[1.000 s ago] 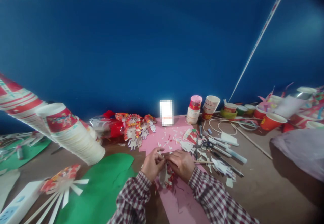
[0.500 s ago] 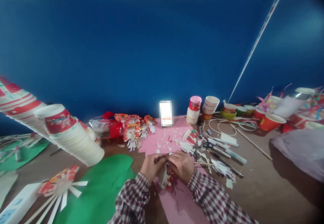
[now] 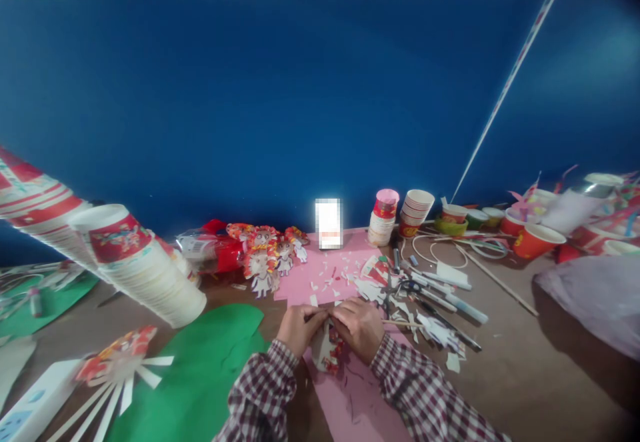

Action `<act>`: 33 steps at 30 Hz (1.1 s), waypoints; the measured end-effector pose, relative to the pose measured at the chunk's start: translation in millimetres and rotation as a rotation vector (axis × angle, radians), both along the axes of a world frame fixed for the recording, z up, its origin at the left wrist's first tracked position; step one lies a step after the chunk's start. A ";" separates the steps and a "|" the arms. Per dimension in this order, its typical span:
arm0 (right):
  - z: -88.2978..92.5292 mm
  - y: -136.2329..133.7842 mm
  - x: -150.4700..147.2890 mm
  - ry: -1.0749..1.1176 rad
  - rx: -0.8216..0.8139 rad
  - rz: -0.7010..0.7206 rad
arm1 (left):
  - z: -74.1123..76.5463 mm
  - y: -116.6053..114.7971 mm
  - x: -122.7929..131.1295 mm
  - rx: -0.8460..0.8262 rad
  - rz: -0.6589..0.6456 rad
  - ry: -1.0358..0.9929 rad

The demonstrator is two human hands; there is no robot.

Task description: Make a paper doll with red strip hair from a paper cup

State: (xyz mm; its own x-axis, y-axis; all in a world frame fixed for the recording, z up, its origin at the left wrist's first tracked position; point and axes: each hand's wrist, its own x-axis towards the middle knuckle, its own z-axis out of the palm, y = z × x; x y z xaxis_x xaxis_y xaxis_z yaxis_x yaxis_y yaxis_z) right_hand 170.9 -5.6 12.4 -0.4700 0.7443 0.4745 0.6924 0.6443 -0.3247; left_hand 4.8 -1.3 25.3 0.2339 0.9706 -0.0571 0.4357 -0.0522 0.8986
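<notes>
Over the pink paper sheet (image 3: 360, 395), my left hand (image 3: 301, 329) and my right hand (image 3: 359, 325) meet with fingertips pinched together. Between them they grip the upper end of a paper cutout (image 3: 325, 352), pale on one side with a red and yellow patterned edge. Its lower part hangs out below my fingers; the pinched end is hidden behind them. A thin wooden stick (image 3: 401, 323) lies just right of my right hand. White paper scraps (image 3: 330, 285) are scattered on the pink sheet beyond both hands.
Left stand tilted stacks of paper cups (image 3: 145, 269) beside green paper (image 3: 200, 362) and a cut cup with strips (image 3: 117, 362). Lion-like paper figures (image 3: 263, 262) lean at the back. Pens (image 3: 440, 292), white cutouts and cup stacks (image 3: 384, 219) lie right, near a plastic bag (image 3: 595, 302).
Almost nothing differs. Both hands stay pinched on the paper cutout in the same place, with only a very slight shift of the fingers.
</notes>
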 end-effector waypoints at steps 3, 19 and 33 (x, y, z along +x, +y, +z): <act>-0.4 0.3 -0.2 -0.007 0.016 0.000 | 0.9 -0.2 -0.2 -0.002 -0.017 0.012; 4.2 0.0 -0.5 0.003 0.022 0.006 | -2.2 1.5 -0.2 0.067 -0.015 0.115; 3.9 -0.7 -2.1 0.018 0.015 -0.010 | -4.5 0.5 1.1 0.084 0.034 0.048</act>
State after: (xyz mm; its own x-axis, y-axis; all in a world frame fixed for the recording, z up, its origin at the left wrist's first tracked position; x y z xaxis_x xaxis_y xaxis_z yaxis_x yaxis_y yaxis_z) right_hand 168.8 -6.3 16.3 -0.4536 0.7416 0.4942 0.6932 0.6422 -0.3273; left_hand 5.8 -0.8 20.8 0.1995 0.9798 0.0143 0.4813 -0.1107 0.8696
